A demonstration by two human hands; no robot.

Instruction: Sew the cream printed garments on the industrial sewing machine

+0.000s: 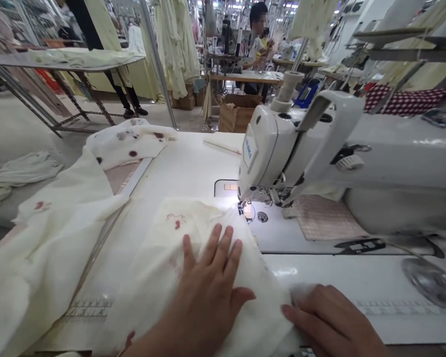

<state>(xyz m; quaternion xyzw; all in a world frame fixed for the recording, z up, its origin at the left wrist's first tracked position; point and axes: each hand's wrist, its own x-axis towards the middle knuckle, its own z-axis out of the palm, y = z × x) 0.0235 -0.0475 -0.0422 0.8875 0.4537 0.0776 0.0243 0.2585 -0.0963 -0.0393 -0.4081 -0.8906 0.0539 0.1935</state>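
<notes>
My left hand [208, 282] lies flat, fingers stretched out, on a cream printed fabric piece [163, 248] spread on the white sewing table [186, 168]. My right hand [330, 320] rests at the fabric's right edge near the table's front, fingers curled and pinching the cloth edge. The fabric's far corner reaches under the presser foot [247, 208] of the white sewing machine [319, 148], lit by its lamp.
More cream fabric [40, 248] drapes off the table's left side, and a spotted piece [130, 141] lies at the back left. A pink checked cloth [323, 218] sits under the machine arm. The handwheel [431, 280] is at right. A person sits at a far workstation [258, 44].
</notes>
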